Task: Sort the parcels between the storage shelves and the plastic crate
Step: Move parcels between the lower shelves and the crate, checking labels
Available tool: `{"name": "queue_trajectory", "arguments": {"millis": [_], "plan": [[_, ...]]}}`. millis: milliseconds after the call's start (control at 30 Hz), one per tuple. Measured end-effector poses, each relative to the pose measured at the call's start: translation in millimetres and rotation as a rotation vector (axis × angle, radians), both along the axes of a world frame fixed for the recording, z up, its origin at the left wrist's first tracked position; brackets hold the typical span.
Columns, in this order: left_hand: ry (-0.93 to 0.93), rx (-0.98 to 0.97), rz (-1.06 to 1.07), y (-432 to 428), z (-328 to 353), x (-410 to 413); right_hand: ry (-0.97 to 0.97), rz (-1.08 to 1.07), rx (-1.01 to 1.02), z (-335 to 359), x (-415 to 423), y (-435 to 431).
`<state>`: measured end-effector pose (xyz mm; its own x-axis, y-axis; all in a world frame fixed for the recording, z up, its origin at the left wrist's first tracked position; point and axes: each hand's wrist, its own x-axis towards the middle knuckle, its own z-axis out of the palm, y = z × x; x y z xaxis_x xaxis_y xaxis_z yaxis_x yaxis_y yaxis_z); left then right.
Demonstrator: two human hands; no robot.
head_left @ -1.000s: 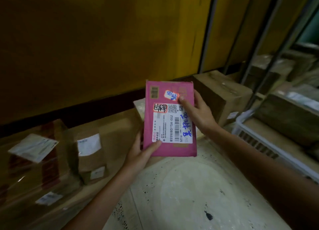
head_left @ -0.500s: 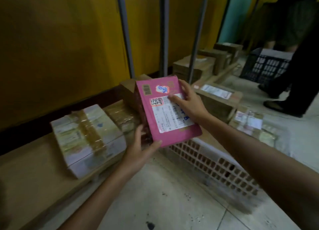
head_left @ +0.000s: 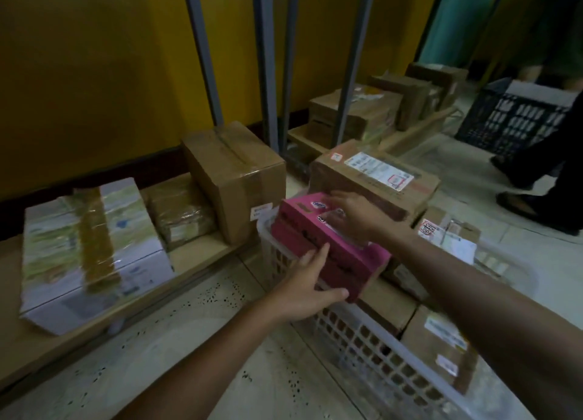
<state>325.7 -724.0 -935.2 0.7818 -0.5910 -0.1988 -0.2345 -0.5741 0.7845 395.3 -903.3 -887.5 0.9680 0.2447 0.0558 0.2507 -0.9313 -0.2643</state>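
Observation:
A pink parcel (head_left: 328, 246) with a white label lies tilted over the near-left corner of the white plastic crate (head_left: 356, 340). My left hand (head_left: 307, 285) grips its near edge from below. My right hand (head_left: 353, 216) lies flat on its top and covers most of the label. Several brown parcels (head_left: 388, 306) fill the crate under and beside the pink one. The low wooden shelf (head_left: 195, 255) along the yellow wall carries a white taped box (head_left: 88, 249) and a brown carton (head_left: 233, 173).
Grey shelf uprights (head_left: 268, 56) rise behind the cartons. A large brown carton (head_left: 372, 179) with a label sits behind the crate. A dark crate (head_left: 517, 116) stands at far right. A person's dark legs and shoes (head_left: 542, 179) are on the floor there.
The view has swung right and down. The pink parcel has gone from upright in front of me to lying low over the crate, with my right hand flat on top.

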Motion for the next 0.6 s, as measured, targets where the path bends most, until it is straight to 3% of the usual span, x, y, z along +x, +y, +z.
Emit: {"name": "queue_trajectory", "arguments": {"millis": [167, 367, 433, 500, 600], "plan": [[-0.082, 0.035, -0.007, -0.1, -13.3, 5.6, -0.060, -0.023, 0.133, -20.4, 1.4, 2.5], [-0.135, 0.153, -0.025, -3.5, -20.4, 5.9, 0.008, 0.072, -0.047, -15.3, 5.5, 22.9], [-0.235, 0.287, -0.056, -2.2, -21.5, 7.6, -0.018, 0.158, -0.173, -29.3, 3.1, 32.8], [-0.360, 0.377, -0.076, 1.3, -22.5, 7.9, -0.053, 0.139, -0.170, -42.0, 0.9, 36.0], [-0.385, 0.188, 0.014, 12.3, -19.6, 11.7, -0.071, 0.112, -0.072, -46.4, 3.7, 34.5]]}}
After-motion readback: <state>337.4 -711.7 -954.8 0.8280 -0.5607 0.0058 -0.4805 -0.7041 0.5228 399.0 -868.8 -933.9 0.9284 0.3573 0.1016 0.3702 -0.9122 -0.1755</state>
